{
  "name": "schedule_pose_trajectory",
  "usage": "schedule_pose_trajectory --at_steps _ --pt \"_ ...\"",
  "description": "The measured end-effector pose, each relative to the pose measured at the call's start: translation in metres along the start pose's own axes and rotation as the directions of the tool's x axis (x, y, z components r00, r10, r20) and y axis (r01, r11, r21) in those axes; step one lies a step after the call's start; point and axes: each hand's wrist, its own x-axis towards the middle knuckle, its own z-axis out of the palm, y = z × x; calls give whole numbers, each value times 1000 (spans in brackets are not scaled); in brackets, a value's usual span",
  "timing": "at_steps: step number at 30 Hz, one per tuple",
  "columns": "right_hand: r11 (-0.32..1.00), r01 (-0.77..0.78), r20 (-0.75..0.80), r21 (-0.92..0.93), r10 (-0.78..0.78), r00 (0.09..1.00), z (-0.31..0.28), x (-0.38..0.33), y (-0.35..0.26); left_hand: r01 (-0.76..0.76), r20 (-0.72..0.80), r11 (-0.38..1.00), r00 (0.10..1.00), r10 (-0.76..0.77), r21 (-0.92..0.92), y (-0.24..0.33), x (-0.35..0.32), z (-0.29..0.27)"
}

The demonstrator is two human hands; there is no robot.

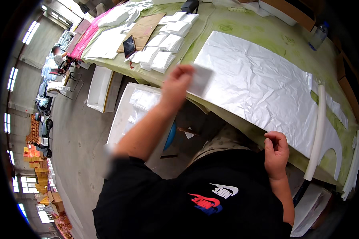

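Note:
My left hand point(178, 88) is raised over the near edge of the table. Its fingers are closed on a small white flat packet point(203, 81), which is smeared by motion. Beneath and beside the packet spreads a large creased white plastic sheet point(251, 81). My right hand point(276, 153) hovers at the sheet's near edge with its fingers curled in, and nothing shows in them. To the left of my left hand, stacked white packets point(168, 42) lie in rows on the green-covered table point(227, 26).
A phone point(129, 46) rests on a cardboard piece point(143, 30). A white tube point(318, 127) crosses the sheet's right end. Far right stands a clear bottle point(319, 36). A white bin point(123, 105) holding packets is below my left arm. A person point(59, 57) sits far left.

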Motion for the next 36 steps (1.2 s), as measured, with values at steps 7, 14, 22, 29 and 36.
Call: schedule_pose_trajectory --at_steps 7,14,22,29,36 --pt "999 -41 84 4 40 996 3 3 0 4 -165 708 973 159 706 6 117 -112" --pt "973 152 -23 -174 -158 987 -11 1 -14 -31 -30 219 962 272 975 -18 101 -101" --pt "374 -124 -255 -919 -324 911 -115 1 -43 -509 158 399 745 648 763 -50 108 -120" --pt "637 -317 -369 -703 55 928 -117 -37 -34 -587 410 751 791 453 302 -9 34 37" --pt "880 -139 -306 -454 -8 952 -75 -24 -44 -613 711 777 484 510 -141 35 -37 201"
